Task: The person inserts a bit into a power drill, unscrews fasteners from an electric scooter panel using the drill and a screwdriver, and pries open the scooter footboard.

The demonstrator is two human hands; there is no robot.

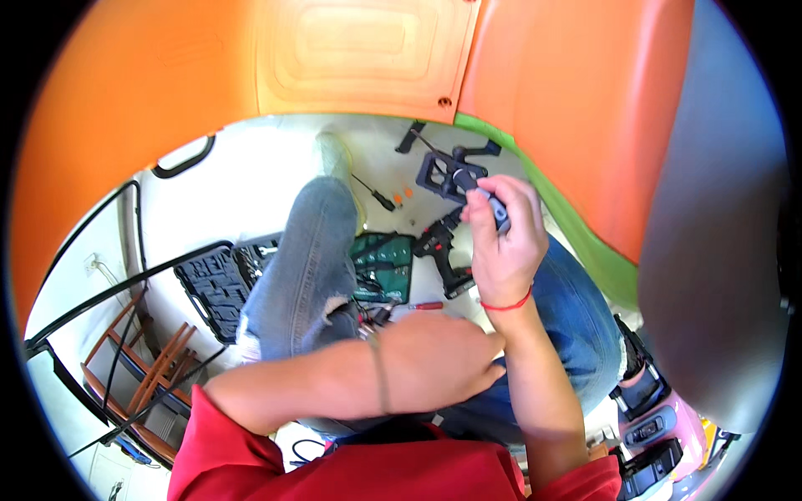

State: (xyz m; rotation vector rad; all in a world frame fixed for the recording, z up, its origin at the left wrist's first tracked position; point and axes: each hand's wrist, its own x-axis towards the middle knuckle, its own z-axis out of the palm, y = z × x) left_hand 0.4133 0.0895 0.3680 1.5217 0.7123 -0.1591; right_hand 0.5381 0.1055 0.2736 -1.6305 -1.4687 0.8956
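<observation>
My right hand (511, 238) is closed around the grey-blue handle of a screwdriver (499, 214), whose long thin shaft slants up to the left. Behind that shaft, a dark frame-shaped part (434, 177) lies on the floor. My left arm reaches across my body, and my left hand (447, 359) rests at my right forearm, apparently touching it. Its fingers are stretched out, partly blurred, and nothing shows in them. Below the dark part lies a black cordless drill (441, 250). Over all this hangs a large orange panel (359, 50) with a green edge (576, 225).
Left of the drill are a green tool pouch (393, 271) and an opened black tool case (213, 292). A second screwdriver (376, 194) and small orange pieces (403, 197) lie on the floor. A wooden folding chair (150, 376) and black metal bars (109, 309) stand at left.
</observation>
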